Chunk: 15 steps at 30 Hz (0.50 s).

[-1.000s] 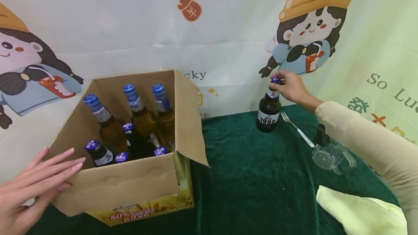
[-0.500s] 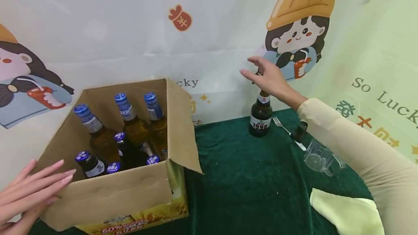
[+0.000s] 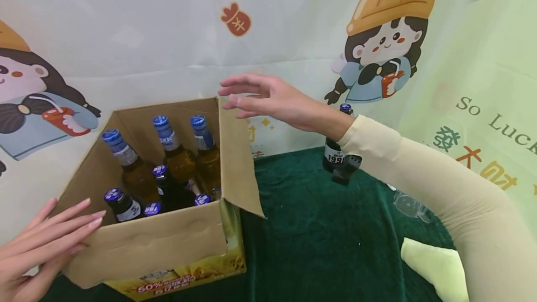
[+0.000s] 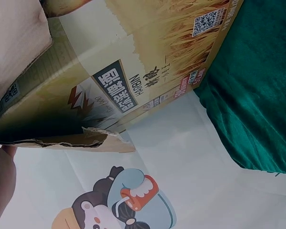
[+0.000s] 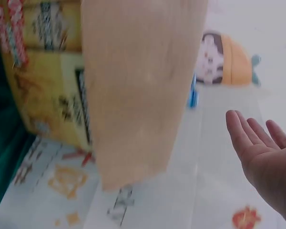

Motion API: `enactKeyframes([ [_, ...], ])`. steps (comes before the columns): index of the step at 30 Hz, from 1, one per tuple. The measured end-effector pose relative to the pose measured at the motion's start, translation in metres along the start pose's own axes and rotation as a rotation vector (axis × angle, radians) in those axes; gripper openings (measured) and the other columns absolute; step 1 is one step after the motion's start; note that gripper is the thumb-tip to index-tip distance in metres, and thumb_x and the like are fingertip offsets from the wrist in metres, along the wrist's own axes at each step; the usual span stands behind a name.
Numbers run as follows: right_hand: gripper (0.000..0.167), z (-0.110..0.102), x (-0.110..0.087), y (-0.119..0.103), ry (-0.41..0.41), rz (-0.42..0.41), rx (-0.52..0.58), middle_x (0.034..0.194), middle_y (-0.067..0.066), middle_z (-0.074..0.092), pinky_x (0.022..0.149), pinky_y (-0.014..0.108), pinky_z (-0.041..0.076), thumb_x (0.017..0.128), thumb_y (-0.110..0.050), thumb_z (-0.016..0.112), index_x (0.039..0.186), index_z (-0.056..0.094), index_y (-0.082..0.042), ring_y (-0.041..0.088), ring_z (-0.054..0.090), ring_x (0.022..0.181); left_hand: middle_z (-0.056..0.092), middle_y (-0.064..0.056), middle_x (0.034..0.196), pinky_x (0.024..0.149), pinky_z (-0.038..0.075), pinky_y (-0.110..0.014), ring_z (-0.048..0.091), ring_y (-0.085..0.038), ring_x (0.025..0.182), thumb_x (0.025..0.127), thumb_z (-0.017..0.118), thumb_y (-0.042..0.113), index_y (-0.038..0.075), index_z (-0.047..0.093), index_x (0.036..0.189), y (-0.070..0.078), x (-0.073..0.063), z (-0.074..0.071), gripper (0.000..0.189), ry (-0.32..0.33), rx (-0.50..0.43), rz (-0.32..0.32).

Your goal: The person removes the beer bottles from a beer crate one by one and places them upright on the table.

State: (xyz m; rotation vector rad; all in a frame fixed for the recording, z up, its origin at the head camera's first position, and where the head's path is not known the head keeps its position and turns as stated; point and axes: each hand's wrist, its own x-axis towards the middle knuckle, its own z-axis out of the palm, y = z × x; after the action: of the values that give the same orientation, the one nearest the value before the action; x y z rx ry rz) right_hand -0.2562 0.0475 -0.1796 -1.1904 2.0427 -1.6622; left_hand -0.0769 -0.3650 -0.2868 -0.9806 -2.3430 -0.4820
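My left hand (image 3: pixel 44 246) rests with extended fingers on the near left corner of an open cardboard box (image 3: pixel 155 246). Inside the box stand several beer bottles, among them a blue-capped one (image 3: pixel 167 140) at the back and a dark purple-capped one (image 3: pixel 122 206) in front. My right hand (image 3: pixel 277 99) is in the air by the top of the box's right flap (image 3: pixel 237 157), fingers loosely spread and holding nothing; the right wrist view shows the same hand (image 5: pixel 267 160) apart from the flap. Behind the right forearm, a dark beer bottle (image 3: pixel 334 155) labelled 1998 stands upright, partly hidden.
On the green cloth (image 3: pixel 310 236) to the right lie a clear glass mug (image 3: pixel 409 205), partly covered by the right arm, and a pale yellow cloth (image 3: pixel 436 264). A printed backdrop (image 3: pixel 168 36) hangs behind the table.
My right hand has let go of the cap of the 1998 bottle, leaving it standing, and has moved left to the box. The left hand has stayed on the box corner.
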Motion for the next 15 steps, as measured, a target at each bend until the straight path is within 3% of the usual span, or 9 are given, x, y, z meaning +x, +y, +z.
enactKeyframes([
  [15,0.049,0.080,0.043,-0.009,-0.362,0.078,-0.189,0.146,-0.001,0.056,0.101,0.022,0.055,0.102,-0.025,0.062,0.148,0.048,-0.015,0.003,0.062,0.122,0.044,0.025,0.153,0.133,0.001,-0.035,0.029,-0.009,0.154,0.106,0.040,0.040,0.004,0.065,0.133,-0.005,0.000,-0.001,0.052,-0.038,0.040,0.046],
])
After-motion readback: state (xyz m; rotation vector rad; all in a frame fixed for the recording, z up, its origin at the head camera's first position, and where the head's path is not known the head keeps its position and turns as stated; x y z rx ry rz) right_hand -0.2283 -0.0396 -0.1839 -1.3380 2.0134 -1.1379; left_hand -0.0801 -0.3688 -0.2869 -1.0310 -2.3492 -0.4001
